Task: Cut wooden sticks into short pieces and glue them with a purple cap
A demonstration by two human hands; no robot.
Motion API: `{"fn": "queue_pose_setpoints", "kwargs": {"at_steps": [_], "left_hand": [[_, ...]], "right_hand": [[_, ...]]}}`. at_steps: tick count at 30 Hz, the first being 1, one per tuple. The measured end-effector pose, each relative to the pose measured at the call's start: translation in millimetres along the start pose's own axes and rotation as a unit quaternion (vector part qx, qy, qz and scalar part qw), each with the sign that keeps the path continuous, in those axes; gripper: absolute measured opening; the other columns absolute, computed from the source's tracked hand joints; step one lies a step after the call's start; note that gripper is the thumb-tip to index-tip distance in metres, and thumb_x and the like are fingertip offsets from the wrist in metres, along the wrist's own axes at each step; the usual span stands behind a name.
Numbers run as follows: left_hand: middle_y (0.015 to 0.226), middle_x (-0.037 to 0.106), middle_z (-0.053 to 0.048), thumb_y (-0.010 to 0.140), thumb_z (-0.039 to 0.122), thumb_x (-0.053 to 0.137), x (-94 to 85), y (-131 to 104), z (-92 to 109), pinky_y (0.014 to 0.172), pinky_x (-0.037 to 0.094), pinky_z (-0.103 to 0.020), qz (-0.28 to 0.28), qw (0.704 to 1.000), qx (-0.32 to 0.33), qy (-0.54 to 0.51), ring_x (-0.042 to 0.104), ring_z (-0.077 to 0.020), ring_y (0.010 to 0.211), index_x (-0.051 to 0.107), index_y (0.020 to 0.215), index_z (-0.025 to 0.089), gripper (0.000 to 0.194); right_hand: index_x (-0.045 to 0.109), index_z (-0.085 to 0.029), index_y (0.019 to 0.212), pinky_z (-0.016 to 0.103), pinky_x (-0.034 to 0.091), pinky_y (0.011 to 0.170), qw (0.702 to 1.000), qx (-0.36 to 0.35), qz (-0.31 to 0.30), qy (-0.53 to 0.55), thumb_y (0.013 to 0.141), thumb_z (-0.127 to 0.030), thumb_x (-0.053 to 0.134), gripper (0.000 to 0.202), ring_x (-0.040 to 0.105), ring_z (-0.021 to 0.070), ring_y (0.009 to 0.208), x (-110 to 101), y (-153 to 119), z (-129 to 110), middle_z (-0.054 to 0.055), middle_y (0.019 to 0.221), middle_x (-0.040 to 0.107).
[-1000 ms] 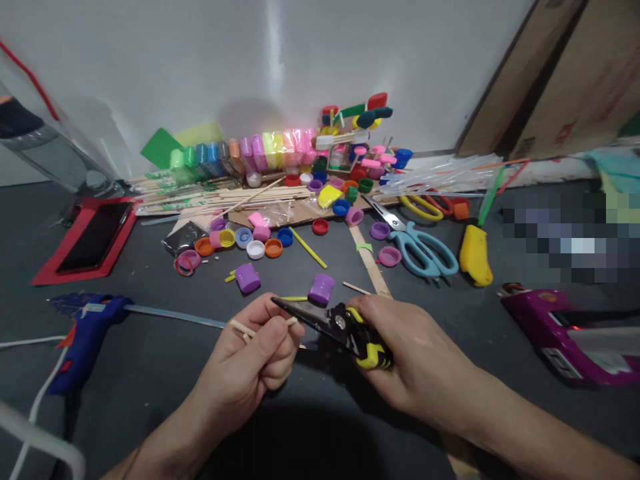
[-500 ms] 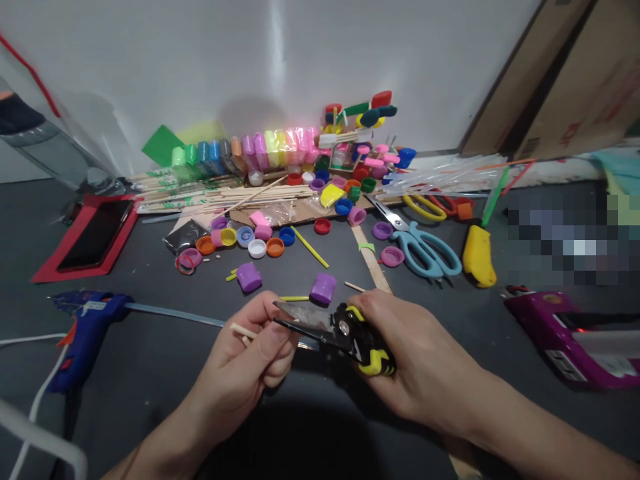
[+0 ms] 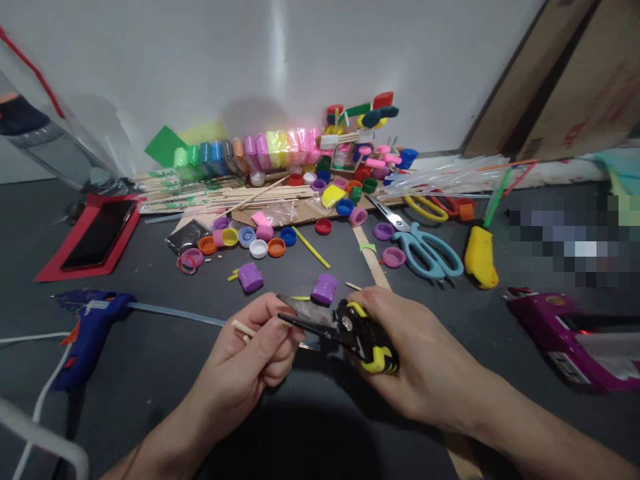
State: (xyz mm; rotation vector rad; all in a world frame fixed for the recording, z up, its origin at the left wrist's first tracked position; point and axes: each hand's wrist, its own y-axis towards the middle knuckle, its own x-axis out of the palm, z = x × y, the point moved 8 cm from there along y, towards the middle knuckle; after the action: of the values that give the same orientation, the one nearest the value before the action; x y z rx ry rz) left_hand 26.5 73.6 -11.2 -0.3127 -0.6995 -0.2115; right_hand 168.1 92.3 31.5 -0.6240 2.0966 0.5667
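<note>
The left hand [image 3: 255, 353] is curled closed, pinching thin pale wooden sticks [image 3: 243, 329] between thumb and fingers. The right hand [image 3: 407, 350] is wrapped around black-and-yellow-handled metal shears [image 3: 347, 325] at 3 o'clock from the sticks, blades parted beside the left thumb. From the shears, a purple plastic tub [image 3: 325, 289] lies at 11 o'clock on the dark grey surface [image 3: 165, 367], light-blue-handled metal scissors [image 3: 409, 240] at 2, a blue plastic glue gun [image 3: 86, 343] at 9.
</note>
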Motion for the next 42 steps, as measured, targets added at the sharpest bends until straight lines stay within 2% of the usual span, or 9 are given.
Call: {"fn": "queue_pose_setpoints", "kwargs": {"at_steps": [5, 15, 19, 24, 31, 35, 39, 42], "left_hand": [[0.056, 0.029, 0.008, 0.084, 0.039, 0.072, 1.0, 0.1, -2.6, 0.042, 0.015, -0.014, -0.016, 1.0, -0.013, 0.003, 0.016, -0.0035, 0.047, 0.062, 0.079, 0.019, 0.023], [0.056, 0.035, 0.007, 0.085, 0.039, 0.07, -4.0, -3.2, -0.9, 0.041, 0.016, -0.015, -0.005, 0.999, -0.019, 0.033, 0.019, -0.0033, 0.047, 0.065, 0.077, 0.017, 0.024], [0.054, 0.033, 0.007, 0.085, 0.039, 0.07, -4.0, -1.5, -1.6, 0.041, 0.015, -0.015, 0.002, 0.999, -0.021, 0.029, 0.018, -0.0034, 0.046, 0.064, 0.075, 0.016, 0.025], [0.053, 0.029, 0.008, 0.085, 0.041, 0.07, -2.7, 0.0, -1.0, 0.041, 0.014, -0.016, -0.003, 0.999, -0.014, 0.031, 0.017, -0.0037, 0.046, 0.065, 0.076, 0.016, 0.026], [0.056, 0.034, 0.007, 0.084, 0.039, 0.071, -2.8, -0.3, 0.1, 0.041, 0.016, -0.015, 0.003, 1.0, -0.004, 0.029, 0.019, -0.003, 0.046, 0.065, 0.076, 0.017, 0.025], [0.054, 0.033, 0.008, 0.084, 0.04, 0.071, -2.3, -1.7, 1.1, 0.042, 0.018, -0.015, 0.007, 0.999, 0.006, 0.043, 0.021, -0.0036, 0.046, 0.065, 0.076, 0.016, 0.026], [0.059, 0.045, 0.004, 0.084, 0.039, 0.071, -4.5, -2.4, 2.1, 0.042, 0.02, -0.016, 0.031, 0.997, 0.017, 0.062, 0.026, -0.0038, 0.047, 0.065, 0.079, 0.016, 0.025], [0.063, 0.049, 0.003, 0.085, 0.036, 0.07, -7.3, -3.8, 6.7, 0.043, 0.023, -0.016, 0.055, 0.994, 0.045, 0.083, 0.03, -0.0041, 0.048, 0.064, 0.08, 0.017, 0.021]], "right_hand": [[0.054, -0.016, 0.097, 0.032, 0.044, 0.061, 1.0, -0.006, -0.006, -0.001, 0.069, -0.014, 0.055, 0.028, 0.055, 0.0219, 0.072, 1.3, -1.5, -1.8, 0.009, 0.087, 0.062], [0.054, -0.016, 0.087, 0.029, 0.038, 0.053, 0.998, -0.025, 0.017, -0.057, 0.067, -0.01, 0.049, 0.021, 0.051, 0.0185, 0.06, -1.2, -5.0, -1.8, 0.005, 0.073, 0.059], [0.054, -0.017, 0.093, 0.029, 0.042, 0.058, 1.0, 0.001, 0.011, -0.015, 0.073, -0.013, 0.052, 0.02, 0.055, 0.0192, 0.066, -1.8, -1.8, 2.1, 0.006, 0.079, 0.063], [0.051, -0.02, 0.093, 0.031, 0.044, 0.062, 1.0, 0.007, -0.009, 0.003, 0.072, -0.016, 0.057, 0.022, 0.057, 0.0207, 0.072, -0.6, 0.2, 0.5, 0.007, 0.086, 0.063], [0.053, -0.016, 0.096, 0.032, 0.044, 0.061, 1.0, -0.011, -0.007, -0.015, 0.069, -0.015, 0.054, 0.027, 0.056, 0.0217, 0.071, 1.6, -0.9, -1.1, 0.01, 0.087, 0.062], [0.053, -0.016, 0.092, 0.031, 0.042, 0.059, 0.999, -0.024, 0.005, -0.046, 0.067, -0.013, 0.051, 0.025, 0.054, 0.0208, 0.067, 0.5, -3.6, -2.8, 0.009, 0.081, 0.061], [0.052, -0.018, 0.088, 0.029, 0.039, 0.054, 0.999, -0.015, 0.017, -0.047, 0.07, -0.012, 0.05, 0.019, 0.052, 0.0181, 0.061, -0.7, -4.4, -2.6, 0.006, 0.075, 0.061], [0.053, -0.018, 0.095, 0.03, 0.042, 0.059, 1.0, 0.013, 0.013, -0.011, 0.074, -0.015, 0.053, 0.021, 0.056, 0.0199, 0.068, 0.1, -2.1, 0.9, 0.007, 0.082, 0.064]]}}
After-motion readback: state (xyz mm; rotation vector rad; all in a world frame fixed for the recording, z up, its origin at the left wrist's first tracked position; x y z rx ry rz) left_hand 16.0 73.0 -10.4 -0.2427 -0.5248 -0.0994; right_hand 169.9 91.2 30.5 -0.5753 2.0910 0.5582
